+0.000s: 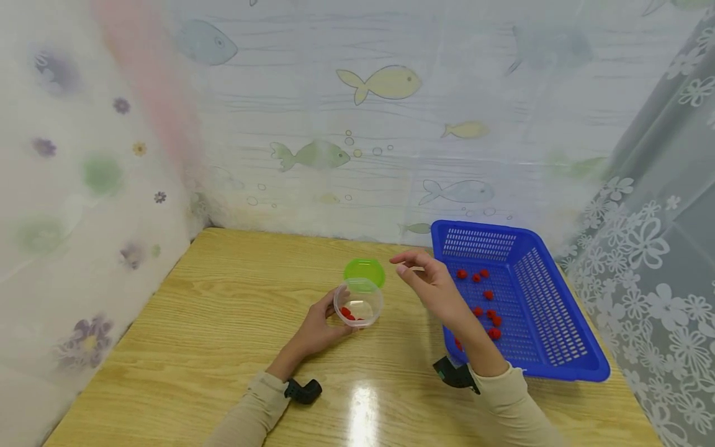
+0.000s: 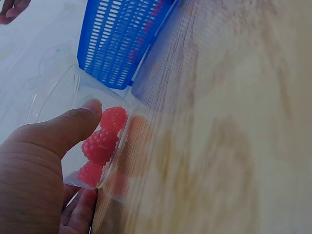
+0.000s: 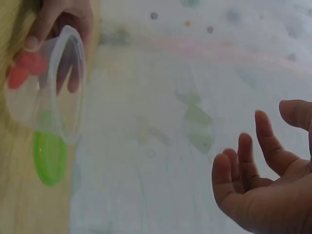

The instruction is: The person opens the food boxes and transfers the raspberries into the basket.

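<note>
My left hand (image 1: 323, 326) grips a clear plastic cup (image 1: 368, 305) by its side, thumb and fingers around the wall. Inside the cup lie several red raspberries (image 2: 101, 145), gathered at the bottom on the thumb's side in the left wrist view. A green lid (image 1: 365, 270) lies flat on the table just behind the cup. Up to the right, my right hand (image 1: 432, 287) is raised between the cup and the blue basket (image 1: 575, 323), with fingers loosely bent and nothing between them; the right wrist view shows its fingers (image 3: 275, 151) spread apart.
The blue basket stands at the right of the wooden table (image 1: 234, 298) and holds several more red raspberries (image 1: 488, 295). Behind the table hangs a curtain (image 1: 313, 205) printed with fish; a lace curtain (image 1: 659, 261) borders the right side.
</note>
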